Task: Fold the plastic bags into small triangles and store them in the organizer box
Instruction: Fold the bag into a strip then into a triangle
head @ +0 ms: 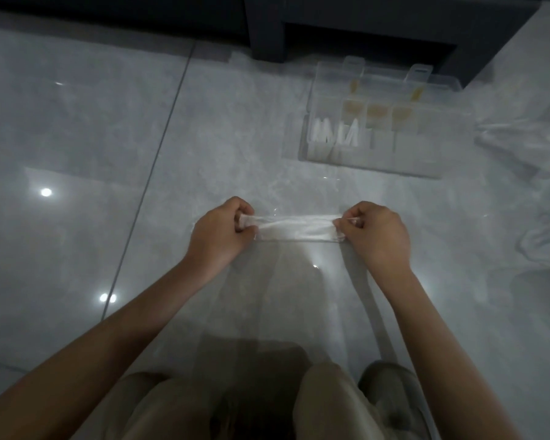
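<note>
A clear plastic bag (296, 230) folded into a long narrow strip lies on the grey floor between my hands. My left hand (219, 231) grips its left end with curled fingers. My right hand (375, 233) pinches its right end. The strip is stretched flat between them. The clear organizer box (432, 154) stands open beyond the bag to the right. Several folded white triangles (334, 133) sit upright in its front left compartments.
A heap of loose clear plastic bags (534, 144) lies at the right edge. Dark furniture (267, 36) runs along the back of the floor. My knees and a shoe (391, 395) are at the bottom. Glossy grey tiles (77, 138) stretch to the left.
</note>
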`<state>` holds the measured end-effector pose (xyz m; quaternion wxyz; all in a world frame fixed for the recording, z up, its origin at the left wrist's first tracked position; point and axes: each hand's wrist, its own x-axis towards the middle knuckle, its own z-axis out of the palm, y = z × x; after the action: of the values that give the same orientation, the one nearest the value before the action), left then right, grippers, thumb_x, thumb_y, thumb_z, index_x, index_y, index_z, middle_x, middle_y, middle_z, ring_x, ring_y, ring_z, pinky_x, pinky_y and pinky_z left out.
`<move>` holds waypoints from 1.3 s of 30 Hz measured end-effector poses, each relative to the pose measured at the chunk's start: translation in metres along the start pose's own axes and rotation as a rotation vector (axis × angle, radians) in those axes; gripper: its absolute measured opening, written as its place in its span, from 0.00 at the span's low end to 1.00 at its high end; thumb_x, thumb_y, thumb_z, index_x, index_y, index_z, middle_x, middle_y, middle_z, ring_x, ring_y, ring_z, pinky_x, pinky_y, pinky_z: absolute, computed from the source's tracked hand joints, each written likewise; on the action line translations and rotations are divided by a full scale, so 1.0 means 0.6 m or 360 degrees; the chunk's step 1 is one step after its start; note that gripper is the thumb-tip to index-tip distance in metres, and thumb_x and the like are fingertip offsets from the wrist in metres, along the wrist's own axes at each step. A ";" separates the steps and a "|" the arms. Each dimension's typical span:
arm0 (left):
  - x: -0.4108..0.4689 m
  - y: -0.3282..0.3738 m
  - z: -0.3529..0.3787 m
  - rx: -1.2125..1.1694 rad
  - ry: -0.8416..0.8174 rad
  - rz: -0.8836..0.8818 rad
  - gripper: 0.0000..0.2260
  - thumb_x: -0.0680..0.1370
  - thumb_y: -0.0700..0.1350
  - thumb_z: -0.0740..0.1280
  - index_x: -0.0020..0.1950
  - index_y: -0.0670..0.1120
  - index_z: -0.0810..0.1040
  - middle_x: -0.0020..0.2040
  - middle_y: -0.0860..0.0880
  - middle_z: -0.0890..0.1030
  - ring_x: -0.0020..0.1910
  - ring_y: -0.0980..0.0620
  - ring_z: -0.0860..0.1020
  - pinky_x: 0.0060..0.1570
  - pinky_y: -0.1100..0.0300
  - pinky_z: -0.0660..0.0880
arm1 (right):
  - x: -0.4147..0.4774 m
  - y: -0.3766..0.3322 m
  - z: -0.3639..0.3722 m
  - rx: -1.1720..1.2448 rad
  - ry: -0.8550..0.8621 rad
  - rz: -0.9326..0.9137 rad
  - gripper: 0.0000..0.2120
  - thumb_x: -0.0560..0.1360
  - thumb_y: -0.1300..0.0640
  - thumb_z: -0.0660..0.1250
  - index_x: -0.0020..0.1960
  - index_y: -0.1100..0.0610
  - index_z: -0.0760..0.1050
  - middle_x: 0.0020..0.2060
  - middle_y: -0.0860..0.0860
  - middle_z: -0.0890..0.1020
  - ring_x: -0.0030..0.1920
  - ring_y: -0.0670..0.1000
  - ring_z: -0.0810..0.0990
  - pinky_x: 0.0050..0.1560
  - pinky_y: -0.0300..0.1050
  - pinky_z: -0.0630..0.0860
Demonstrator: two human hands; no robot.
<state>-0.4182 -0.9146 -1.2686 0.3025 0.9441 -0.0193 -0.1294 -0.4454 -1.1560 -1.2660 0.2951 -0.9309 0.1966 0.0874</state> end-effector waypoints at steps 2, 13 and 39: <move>-0.004 -0.004 0.001 0.0054 0.0031 0.0054 0.08 0.73 0.42 0.71 0.51 0.47 0.77 0.38 0.54 0.78 0.38 0.54 0.75 0.38 0.62 0.65 | -0.001 -0.002 0.002 -0.0008 0.0029 0.0027 0.05 0.73 0.50 0.70 0.42 0.51 0.77 0.40 0.51 0.82 0.47 0.56 0.80 0.45 0.46 0.70; -0.017 -0.001 0.009 0.0030 0.0179 0.0078 0.02 0.76 0.39 0.66 0.48 0.45 0.77 0.34 0.57 0.76 0.35 0.53 0.76 0.49 0.52 0.73 | -0.011 -0.011 0.009 0.0074 0.0246 0.0015 0.13 0.73 0.46 0.70 0.36 0.52 0.74 0.29 0.44 0.75 0.37 0.53 0.77 0.46 0.43 0.58; -0.012 -0.006 0.013 0.0052 0.0283 0.0017 0.04 0.77 0.43 0.66 0.42 0.48 0.74 0.32 0.56 0.78 0.31 0.59 0.75 0.34 0.66 0.67 | -0.011 -0.007 0.023 0.0114 0.0374 -0.0011 0.10 0.77 0.49 0.67 0.41 0.52 0.71 0.27 0.40 0.70 0.29 0.43 0.67 0.50 0.38 0.54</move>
<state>-0.4273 -0.9152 -1.2748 0.2882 0.9566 0.0005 -0.0431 -0.4502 -1.1427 -1.2733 0.3032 -0.9243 0.2297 -0.0302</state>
